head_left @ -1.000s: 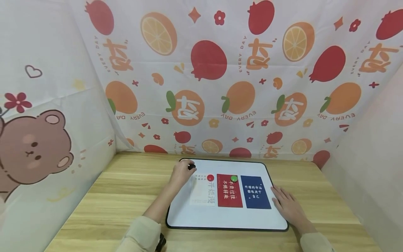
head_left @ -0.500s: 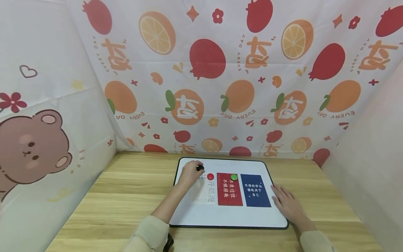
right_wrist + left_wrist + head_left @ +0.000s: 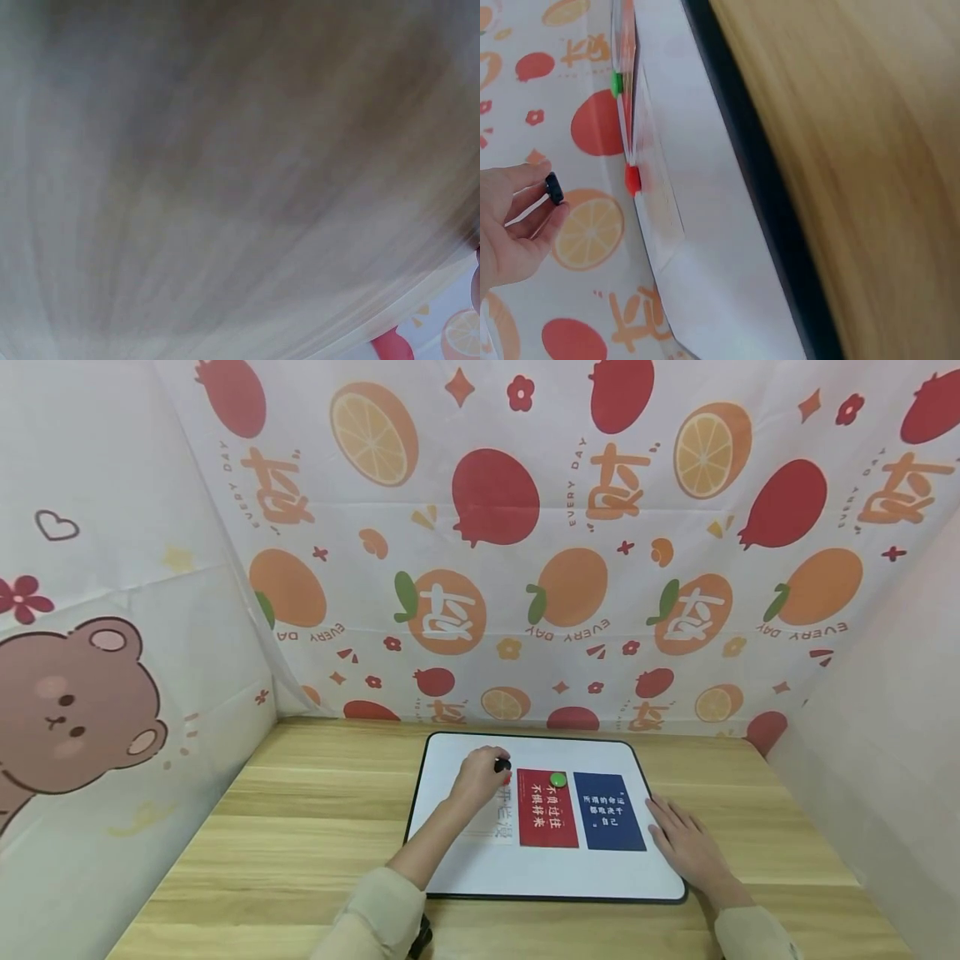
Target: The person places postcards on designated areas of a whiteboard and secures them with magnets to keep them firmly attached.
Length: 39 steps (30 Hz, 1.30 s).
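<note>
My left hand pinches a round black magnet between thumb and fingertips. The magnet is held above the upper part of a whiteboard with a dark frame, apart from its surface. Below it lies a pale card with a red magnet on it, partly hidden by the hand in the head view. Beside that is a red card with a green magnet at its top. A blue card lies to the right with no magnet on it. My right hand rests along the board's right edge, fingers extended.
The board lies on a wooden table. Behind the table hangs a fruit-print cloth, with a bear-print cloth at the left. The right wrist view is mostly blurred.
My left hand has moved right with the black magnet, from the board's upper left corner to over the red magnet. My right hand has stayed at the edge.
</note>
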Motion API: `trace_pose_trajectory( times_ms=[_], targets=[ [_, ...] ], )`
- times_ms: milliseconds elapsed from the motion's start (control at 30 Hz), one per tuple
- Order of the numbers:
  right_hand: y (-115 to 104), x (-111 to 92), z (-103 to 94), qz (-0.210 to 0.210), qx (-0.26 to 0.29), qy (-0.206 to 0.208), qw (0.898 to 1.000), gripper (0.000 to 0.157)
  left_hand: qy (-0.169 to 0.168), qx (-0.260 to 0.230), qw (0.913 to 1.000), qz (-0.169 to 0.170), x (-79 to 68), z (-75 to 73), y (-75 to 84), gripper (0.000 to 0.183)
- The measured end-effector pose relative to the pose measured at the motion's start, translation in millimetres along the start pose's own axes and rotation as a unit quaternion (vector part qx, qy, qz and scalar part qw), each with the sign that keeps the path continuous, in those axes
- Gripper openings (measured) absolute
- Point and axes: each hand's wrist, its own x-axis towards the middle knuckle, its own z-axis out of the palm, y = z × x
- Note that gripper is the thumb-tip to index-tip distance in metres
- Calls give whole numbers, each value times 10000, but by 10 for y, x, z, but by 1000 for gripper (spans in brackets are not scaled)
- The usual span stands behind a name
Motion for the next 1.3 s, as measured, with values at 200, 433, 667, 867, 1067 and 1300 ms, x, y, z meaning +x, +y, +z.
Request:
trace_pose_trajectory(
  times_ms=[200, 433, 667, 867, 1067, 1300],
  targets=[
    [-3, 4, -11, 9, -13, 13, 10000, 48, -175, 8, 9998, -8, 20, 120, 98, 22],
    [-16, 12, -21, 32, -26, -8, 10000, 48, -323, -99, 9994, -94, 22, 220, 173, 23],
    [-17, -6, -16, 51, -7, -37, 10000, 48, -418, -65, 9991, -56, -6, 298, 224, 23],
    [-17, 3, -18, 67, 0, -54, 10000, 48, -460, -13, 9989, 105, 10, 346, 298, 24],
    [-17, 8, -8, 67, -36, -70, 9999, 49, -510, 150, 9985, 160, 42, 396, 361, 26],
    [0, 16, 9, 73, -72, -61, 9999, 49, -488, 226, 9985, 103, 73, 474, 400, 25]
  ],
)
